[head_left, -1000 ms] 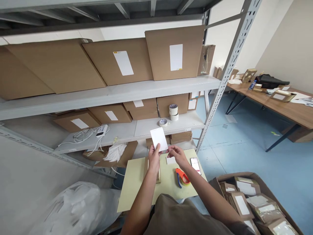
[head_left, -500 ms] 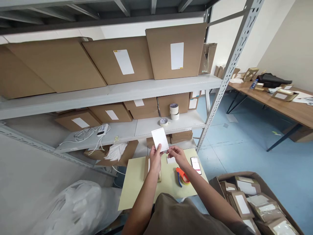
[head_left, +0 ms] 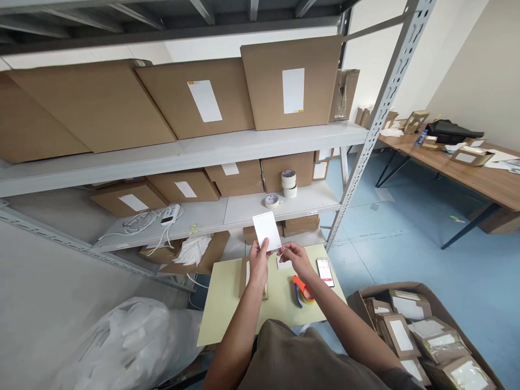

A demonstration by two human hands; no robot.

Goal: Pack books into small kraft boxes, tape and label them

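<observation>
A blank white label sheet (head_left: 267,227) is held up over the small yellow table (head_left: 219,303). My left hand (head_left: 259,260) grips its lower edge, thumb on the face. At the lower right corner, my right hand (head_left: 294,257) has its fingertips pinched together on the sheet. Partly hidden behind my left forearm lies a cardboard box (head_left: 244,277) with a white label. Another white paper piece (head_left: 283,264) rests on the table below my right hand. An orange and blue tape dispenser (head_left: 300,290) sits beside my right forearm, and a smartphone (head_left: 325,272) lies farther right.
Grey shelving (head_left: 195,154) with cardboard boxes (head_left: 292,97) rises in front. Rolls of tape (head_left: 288,181) and a power strip (head_left: 169,215) are on the middle shelf. A carton of labelled parcels (head_left: 406,338) stands at right, a white plastic bag (head_left: 125,341) at left.
Both hands and the sheet stay nearly where they were. The whole view shifts very slightly.
</observation>
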